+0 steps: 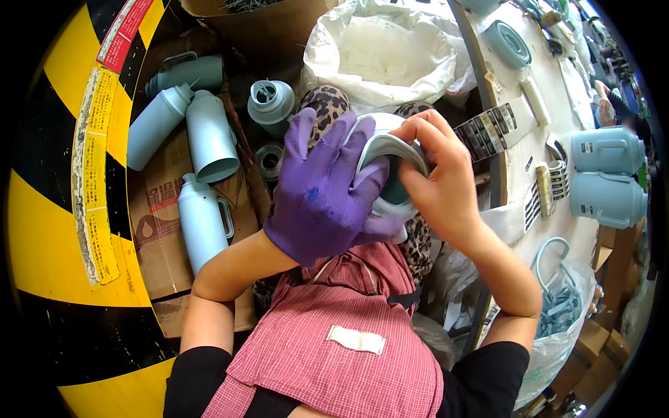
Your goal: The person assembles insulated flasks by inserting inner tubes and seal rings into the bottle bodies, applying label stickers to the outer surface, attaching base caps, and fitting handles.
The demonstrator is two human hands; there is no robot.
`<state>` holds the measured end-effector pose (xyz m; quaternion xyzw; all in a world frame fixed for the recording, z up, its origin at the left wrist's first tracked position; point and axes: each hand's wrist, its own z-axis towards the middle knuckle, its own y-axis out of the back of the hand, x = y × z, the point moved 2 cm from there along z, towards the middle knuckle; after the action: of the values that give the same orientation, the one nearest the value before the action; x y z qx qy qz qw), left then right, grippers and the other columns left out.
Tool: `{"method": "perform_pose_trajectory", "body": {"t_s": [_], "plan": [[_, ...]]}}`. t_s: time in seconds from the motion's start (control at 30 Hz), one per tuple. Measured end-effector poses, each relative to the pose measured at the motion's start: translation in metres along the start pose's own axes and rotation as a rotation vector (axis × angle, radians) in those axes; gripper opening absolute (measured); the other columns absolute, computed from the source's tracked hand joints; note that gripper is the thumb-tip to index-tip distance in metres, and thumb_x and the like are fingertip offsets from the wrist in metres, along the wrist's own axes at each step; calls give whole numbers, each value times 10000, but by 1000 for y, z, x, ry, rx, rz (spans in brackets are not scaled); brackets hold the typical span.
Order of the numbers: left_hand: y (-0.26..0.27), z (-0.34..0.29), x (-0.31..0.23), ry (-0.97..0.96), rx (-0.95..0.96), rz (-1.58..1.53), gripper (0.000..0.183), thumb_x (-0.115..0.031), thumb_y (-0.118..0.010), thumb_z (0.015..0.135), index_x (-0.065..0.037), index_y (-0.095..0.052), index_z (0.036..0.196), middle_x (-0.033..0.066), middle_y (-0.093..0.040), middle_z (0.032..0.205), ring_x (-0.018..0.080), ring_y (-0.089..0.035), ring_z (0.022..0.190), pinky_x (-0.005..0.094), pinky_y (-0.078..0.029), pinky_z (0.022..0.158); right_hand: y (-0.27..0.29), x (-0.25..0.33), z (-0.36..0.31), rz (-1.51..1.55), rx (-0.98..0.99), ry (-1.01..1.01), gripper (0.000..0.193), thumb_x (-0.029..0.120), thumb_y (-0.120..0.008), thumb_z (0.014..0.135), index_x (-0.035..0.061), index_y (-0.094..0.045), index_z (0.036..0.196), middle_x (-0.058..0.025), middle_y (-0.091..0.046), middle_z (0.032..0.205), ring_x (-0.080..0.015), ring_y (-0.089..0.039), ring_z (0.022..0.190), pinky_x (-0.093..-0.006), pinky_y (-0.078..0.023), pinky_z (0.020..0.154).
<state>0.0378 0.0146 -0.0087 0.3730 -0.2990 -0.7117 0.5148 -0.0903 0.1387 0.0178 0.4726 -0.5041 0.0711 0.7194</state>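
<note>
- Pale container (385, 144), one: centre of the frame, above your lap, wide mouth turned up toward you; its lower part is hidden.
- Left hand (320, 191), purple glove: clasped on the container's left side, fingers spread, one finger bent into the mouth.
- Right hand (444, 180), bare: clamped on the right of the rim, thumb inside, fingers outside.
- Handling, by judgement: probably light, stiff plastic, smooth enough to slide under your bare fingers; your glove should grip better. Whether anything fragile sits inside, you cannot tell.
- Hold, by judgement: the thick rim suits your pinch from the right; the outer wall suits your spread palm on the left.
- Pale blue jugs (211, 139), three: lying on cardboard (157, 268), left of the frame; a darker jug (195, 73) lies above them.
- Upright jug (272, 108), open-topped: just beyond your gloved fingertips, easily knocked.
- White sack (383, 52), open: top centre, limiting your forward reach.
- Workbench (527, 155): right, its edge near your right forearm; it bears a black-and-white label sheet (488, 131) and stacked blue jugs (608, 150).
- Clear bag (540, 362), with blue handles (557, 306): lower right, beside your elbow.
- Striped panel (56, 230), yellow and black: far left, bounding that side.
</note>
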Motion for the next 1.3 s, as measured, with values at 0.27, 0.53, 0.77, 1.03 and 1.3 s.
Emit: {"method": "perform_pose_trajectory", "body": {"t_s": [0.27,0.53,0.77,1.03,1.3], "plan": [[-4,6,-10,69,8,58,752,-693,-698,781,17,-726,1027,278,-632,1265,431,-605,1190,622,-442,1013,52,3,-1,-407,457,538,150,196,-849,752,67,-823,825,-147,-586,1492,-354,-526,1348,-480,-473,1078],[-19,9,-12,39,-47,26,687,-662,-739,743,15,-718,859,273,-641,1180,440,-609,1159,649,-419,1055,20,15,2,-773,355,370,113,79,-751,747,-17,-728,691,-48,-614,1409,-292,-606,1179,-438,-521,1007],[-20,1,-4,83,-93,-404,452,-401,-914,670,-12,-722,798,328,-586,1379,475,-555,1314,543,-442,1111,37,-5,-5,-213,459,398,148,177,-806,868,30,-815,878,-223,-519,1526,-408,-470,1350,-504,-373,1142],[-1,6,13,217,-78,-823,370,-161,-979,634,-59,-648,762,297,-526,1463,428,-574,1324,492,-477,1088,43,-43,-20,478,295,315,216,212,-714,982,101,-807,1142,-180,-582,1487,-323,-572,1328,-446,-424,1130],[40,76,113,542,-45,-1281,466,-339,-540,1029,27,-604,1309,225,-615,1361,293,-626,1253,414,-529,1052,156,-279,4,-768,-764,-140,412,463,-752,921,124,-756,1157,-53,-669,1319,-321,-540,1268,-442,-371,1116]]}}
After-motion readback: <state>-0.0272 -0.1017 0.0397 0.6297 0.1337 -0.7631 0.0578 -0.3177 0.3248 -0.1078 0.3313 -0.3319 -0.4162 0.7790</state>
